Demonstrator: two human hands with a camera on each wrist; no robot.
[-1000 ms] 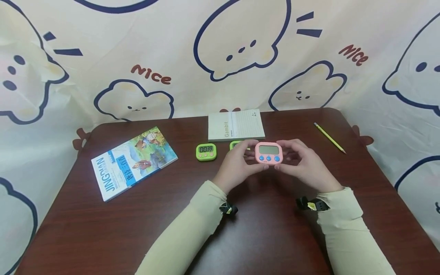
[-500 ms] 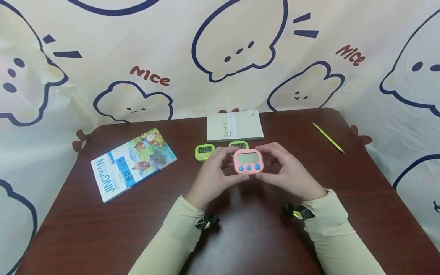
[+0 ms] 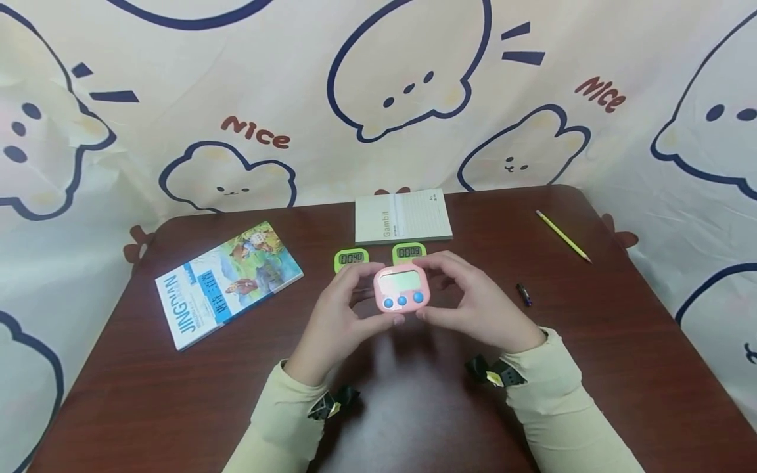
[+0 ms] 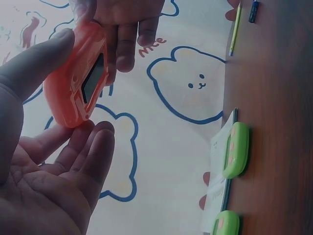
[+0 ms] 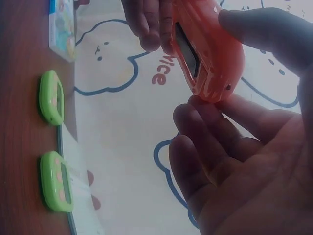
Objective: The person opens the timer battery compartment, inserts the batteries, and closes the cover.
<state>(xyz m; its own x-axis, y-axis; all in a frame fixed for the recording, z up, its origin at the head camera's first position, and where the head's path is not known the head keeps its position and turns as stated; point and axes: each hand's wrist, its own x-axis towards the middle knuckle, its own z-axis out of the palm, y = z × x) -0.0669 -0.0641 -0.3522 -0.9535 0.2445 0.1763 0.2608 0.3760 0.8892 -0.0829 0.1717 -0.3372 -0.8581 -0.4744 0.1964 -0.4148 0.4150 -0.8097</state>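
Observation:
A pink digital timer [image 3: 402, 288] with three blue buttons is held up between both hands, its screen blank in the head view. My left hand [image 3: 340, 318] pinches its left end, thumb along the bottom and fingers at the top. On the opposite end, my right hand [image 3: 473, 305] grips it the same way. The left wrist view shows the timer's side [image 4: 61, 98] and back edge; in the right wrist view a small dark hole marks the casing [image 5: 220, 63]. Two green timers [image 3: 409, 252] [image 3: 350, 257] stand just beyond, displays lit, the left one partly behind my left fingers.
Behind the green timers lies a notepad [image 3: 403, 215] at the table's far edge. A colourful book [image 3: 230, 286] is on the left. To the right are a yellow pencil [image 3: 563, 236] and a short dark object [image 3: 524, 295]. A printed cloth hangs around the brown table [image 3: 148, 407].
Both hands have brought the pink timer leftward and nearer to me. The right green timer has come into view, its digits counting up. The short dark object has emerged from behind my right hand.

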